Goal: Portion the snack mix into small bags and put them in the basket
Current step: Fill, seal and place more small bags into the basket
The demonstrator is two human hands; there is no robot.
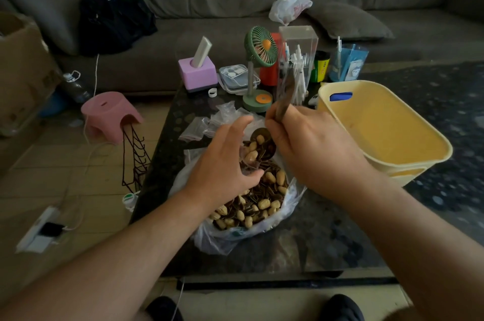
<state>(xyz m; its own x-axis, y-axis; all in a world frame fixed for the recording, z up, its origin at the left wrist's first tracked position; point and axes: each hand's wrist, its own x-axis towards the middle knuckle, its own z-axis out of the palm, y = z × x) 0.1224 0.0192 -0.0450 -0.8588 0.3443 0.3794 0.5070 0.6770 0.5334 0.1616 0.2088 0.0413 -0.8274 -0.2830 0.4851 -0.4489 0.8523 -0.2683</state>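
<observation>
A large clear plastic bag of snack mix (252, 201), peanuts and striped seeds, lies open on the dark table in front of me. My left hand (222, 161) holds a small clear bag (246, 157) open above it, between thumb and fingers. My right hand (309, 148) grips the handle of a dark spoon (263, 144), whose bowl carries nuts and tilts at the small bag's mouth. The yellow basket (387, 134) stands to the right, with nothing visible inside. Several empty small zip bags (207, 123) lie just beyond my left hand.
Behind the bags stand a green desk fan (258, 64), a pink tissue box (197, 73), a clear pen holder (297, 59) and a blue box (347, 62). A pink stool (110, 114) and a wire rack (135, 158) sit left of the table. A grey sofa fills the back.
</observation>
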